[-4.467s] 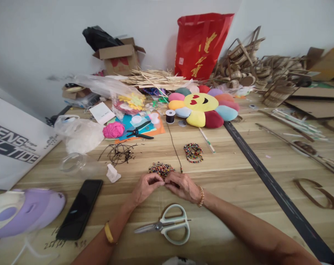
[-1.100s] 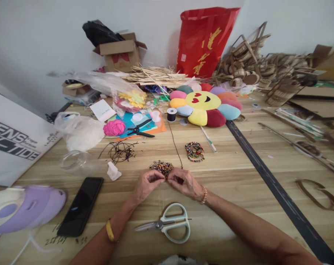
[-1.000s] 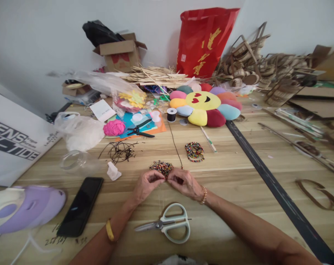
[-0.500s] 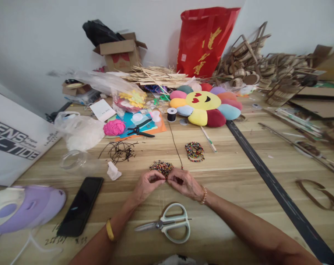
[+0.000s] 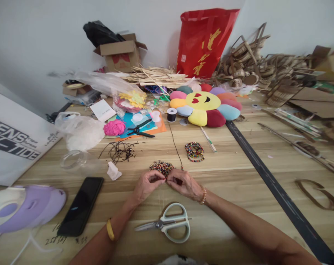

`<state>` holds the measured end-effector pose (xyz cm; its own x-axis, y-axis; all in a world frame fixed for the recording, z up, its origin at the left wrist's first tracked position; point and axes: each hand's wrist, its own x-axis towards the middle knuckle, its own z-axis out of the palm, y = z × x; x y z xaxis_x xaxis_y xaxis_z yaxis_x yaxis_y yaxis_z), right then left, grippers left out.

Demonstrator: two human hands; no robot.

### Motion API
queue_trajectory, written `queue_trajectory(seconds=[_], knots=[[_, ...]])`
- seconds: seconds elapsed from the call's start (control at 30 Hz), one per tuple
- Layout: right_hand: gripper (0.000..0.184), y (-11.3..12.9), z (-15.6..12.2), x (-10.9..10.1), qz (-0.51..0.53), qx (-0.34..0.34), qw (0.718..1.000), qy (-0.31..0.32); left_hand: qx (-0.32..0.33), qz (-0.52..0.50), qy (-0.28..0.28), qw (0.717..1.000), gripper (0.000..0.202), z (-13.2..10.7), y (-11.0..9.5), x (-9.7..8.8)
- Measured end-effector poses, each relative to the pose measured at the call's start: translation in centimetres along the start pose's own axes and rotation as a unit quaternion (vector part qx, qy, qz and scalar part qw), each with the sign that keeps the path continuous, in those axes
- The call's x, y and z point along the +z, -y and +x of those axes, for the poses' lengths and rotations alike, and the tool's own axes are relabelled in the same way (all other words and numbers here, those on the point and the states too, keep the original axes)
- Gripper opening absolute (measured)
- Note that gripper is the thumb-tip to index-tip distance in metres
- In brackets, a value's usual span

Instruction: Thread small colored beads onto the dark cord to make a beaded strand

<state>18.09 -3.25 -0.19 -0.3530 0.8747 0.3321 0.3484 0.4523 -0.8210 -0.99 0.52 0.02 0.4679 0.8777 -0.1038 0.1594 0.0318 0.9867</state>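
My left hand (image 5: 148, 187) is pinched at the thumb and forefinger on a tiny reddish bead, at the near edge of a loose pile of multicoloured beads (image 5: 161, 167). Fingertip to fingertip with it, my right hand (image 5: 185, 184) is closed on a thin black cord (image 5: 174, 140). That cord runs from the black spool (image 5: 171, 117) toward the right hand, with a few beads on it by the knuckles; its end is hidden in the fingers. Below the hands lie white-handled scissors (image 5: 172, 223), blades to the left. A coiled beaded string (image 5: 194, 152) rests beyond my right hand.
To the left lie a phone (image 5: 80, 206), a crumpled tissue (image 5: 113, 171), black cord scraps (image 5: 119, 150) and a purple-and-white device (image 5: 31, 208). Farther back are pliers (image 5: 140, 130), pink yarn (image 5: 114, 127) and a flower cushion (image 5: 205, 105). A dark strip (image 5: 266, 176) crosses the table at right.
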Motion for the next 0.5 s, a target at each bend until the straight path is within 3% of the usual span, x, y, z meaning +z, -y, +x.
queue_trajectory(seconds=[0.5], knots=[[0.013, -0.27, -0.12, 0.05, -0.012, -0.008, 1.0, -0.024, -0.016, -0.011, -0.005, 1.0, 0.012, -0.05, -0.4, 0.04]])
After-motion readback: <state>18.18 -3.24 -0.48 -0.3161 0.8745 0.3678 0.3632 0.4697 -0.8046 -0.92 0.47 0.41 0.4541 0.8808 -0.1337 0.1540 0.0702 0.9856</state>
